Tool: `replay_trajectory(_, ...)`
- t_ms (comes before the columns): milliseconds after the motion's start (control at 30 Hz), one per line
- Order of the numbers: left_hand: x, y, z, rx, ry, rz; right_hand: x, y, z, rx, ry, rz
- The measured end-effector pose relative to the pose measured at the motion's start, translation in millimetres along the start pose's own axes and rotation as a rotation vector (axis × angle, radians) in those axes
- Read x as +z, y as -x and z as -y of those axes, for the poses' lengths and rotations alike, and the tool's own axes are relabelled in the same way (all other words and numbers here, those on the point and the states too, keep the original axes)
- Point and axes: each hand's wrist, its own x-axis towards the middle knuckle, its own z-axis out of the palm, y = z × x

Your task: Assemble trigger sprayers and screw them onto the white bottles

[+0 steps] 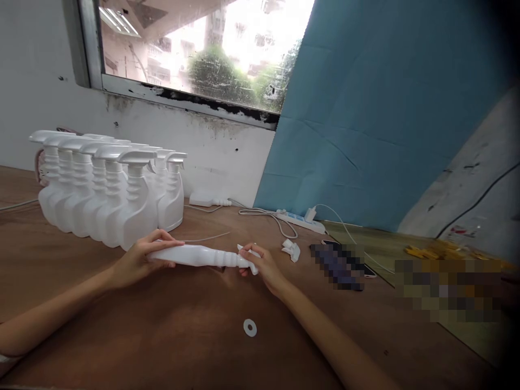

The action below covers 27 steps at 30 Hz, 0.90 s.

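A white spray bottle lies on its side in the air just above the brown table, its neck pointing right. My left hand is closed round the bottle's base end. At the neck end, my right hand grips the white trigger sprayer head, which sits against the bottle's mouth; whether it is screwed tight I cannot tell. A thin dip tube shows behind the bottle. Nearer to me on the table lies a flat white ring. Right of my right hand rests a loose white trigger sprayer.
Several white spray bottles with heads stand in rows at the left. By the wall, another white bottle lies down, near a power strip with cables. Blurred-out phones lie at right. A blue sheet covers part of the wall.
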Motion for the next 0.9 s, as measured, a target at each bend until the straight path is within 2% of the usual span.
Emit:
replay_trajectory(200, -3.3, 1, 3, 0.029, -0.047, 0.031, -1, 2, 1, -0.036, -0.145, 0.055)
replay_trajectory(400, -7.1, 7, -4, 0.230, -0.185, 0.004, -4, 1, 0, -0.121, -0.130, 0.000)
replay_trajectory(467, -7.0, 7, -8, 0.222, -0.172, -0.042, -5, 0, 0, -0.171, -0.089, -0.024)
replay_trajectory(533, -4.7, 7, -10, 0.112, -0.061, -0.133, -7, 0, -1, -0.216, -0.039, -0.039)
replay_trajectory(667, 4.4, 1, -6, -0.212, 0.273, -0.278, -8, 2, 0, -0.294, 0.050, -0.059)
replay_trajectory(800, 14.8, -1, 0, -0.564, 0.357, -0.318, -6, 8, 7, -0.406, 0.122, -0.041)
replay_trajectory(900, 20.9, 1, 0, -0.707, 0.349, -0.282, -5, 12, 11, -0.471, 0.165, -0.030)
